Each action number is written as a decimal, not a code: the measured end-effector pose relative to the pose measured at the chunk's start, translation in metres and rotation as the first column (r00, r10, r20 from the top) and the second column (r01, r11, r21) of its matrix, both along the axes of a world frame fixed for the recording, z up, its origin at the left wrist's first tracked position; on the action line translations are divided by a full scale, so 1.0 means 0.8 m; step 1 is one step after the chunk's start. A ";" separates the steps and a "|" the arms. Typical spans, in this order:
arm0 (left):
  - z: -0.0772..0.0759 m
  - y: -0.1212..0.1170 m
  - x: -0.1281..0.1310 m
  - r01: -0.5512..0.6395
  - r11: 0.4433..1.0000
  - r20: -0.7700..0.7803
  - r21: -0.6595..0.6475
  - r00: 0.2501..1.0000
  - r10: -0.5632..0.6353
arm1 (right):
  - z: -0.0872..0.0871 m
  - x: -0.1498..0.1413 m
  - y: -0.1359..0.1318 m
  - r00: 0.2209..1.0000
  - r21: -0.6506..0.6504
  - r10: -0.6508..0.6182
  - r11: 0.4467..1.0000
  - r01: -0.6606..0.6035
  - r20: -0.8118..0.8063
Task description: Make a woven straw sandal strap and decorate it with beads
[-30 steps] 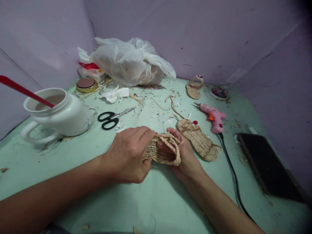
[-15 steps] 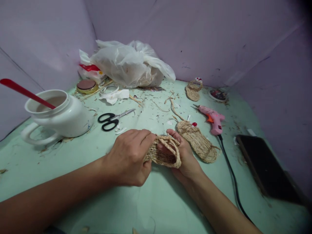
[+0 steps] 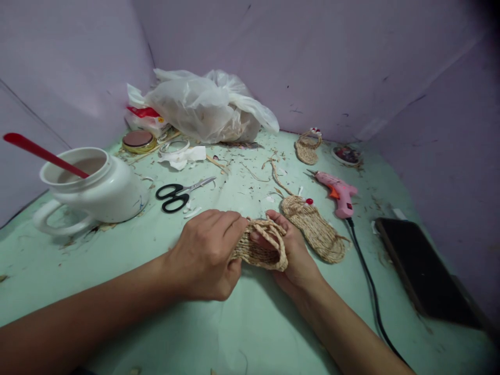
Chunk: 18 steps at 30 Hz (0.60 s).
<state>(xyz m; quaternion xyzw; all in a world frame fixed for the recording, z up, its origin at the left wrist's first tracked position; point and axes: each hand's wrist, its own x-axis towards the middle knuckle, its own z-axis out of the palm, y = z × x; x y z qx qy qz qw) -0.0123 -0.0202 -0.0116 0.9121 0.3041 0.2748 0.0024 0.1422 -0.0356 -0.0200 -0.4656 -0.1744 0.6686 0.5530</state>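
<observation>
Between my hands is a small woven straw slipper [image 3: 260, 253], held a little above the table, with a braided strap looped over its right end. My left hand [image 3: 211, 252] wraps round the slipper's left end, thumb below and fingers over the top. On the other side my right hand [image 3: 295, 255] grips the strap end, its fingers partly inside the loop. A second woven sole [image 3: 314, 229] lies flat just beyond my right hand, with a red bead [image 3: 309, 201] on it and a loose braided cord [image 3: 279, 177] trailing from its far end.
Black-handled scissors [image 3: 174, 196] and a white mug [image 3: 99, 190] with a red stick are at left. Right are a pink glue gun [image 3: 339, 192] with its cord and a black phone [image 3: 422, 271]. A plastic bag [image 3: 207, 107] and a finished tiny slipper [image 3: 307, 148] stand at the back.
Both hands keep the same hold on the slipper. The whole view has shifted slightly, so things sit a little lower and further left.
</observation>
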 end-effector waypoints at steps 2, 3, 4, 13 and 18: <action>0.000 0.000 0.000 -0.001 1.000 0.000 -0.002 1.000 0.001 | 0.000 0.000 0.000 1.000 -0.001 0.001 1.000 -0.001 -0.003; 0.000 0.000 -0.001 -0.002 1.000 -0.001 -0.004 1.000 0.002 | 0.000 -0.001 0.000 1.000 0.001 0.001 1.000 -0.001 -0.007; 0.001 0.000 -0.001 -0.004 1.000 -0.002 -0.006 1.000 0.004 | 0.000 -0.001 0.000 1.000 0.004 0.000 1.000 0.000 -0.011; 0.000 0.000 0.001 -0.010 1.000 -0.011 -0.016 1.000 0.010 | 0.000 -0.001 0.000 1.000 0.020 0.003 1.000 -0.003 -0.013; -0.001 -0.001 -0.001 -0.022 0.999 -0.026 -0.029 0.999 0.021 | -0.001 0.000 -0.001 1.000 0.018 0.004 1.000 -0.004 -0.013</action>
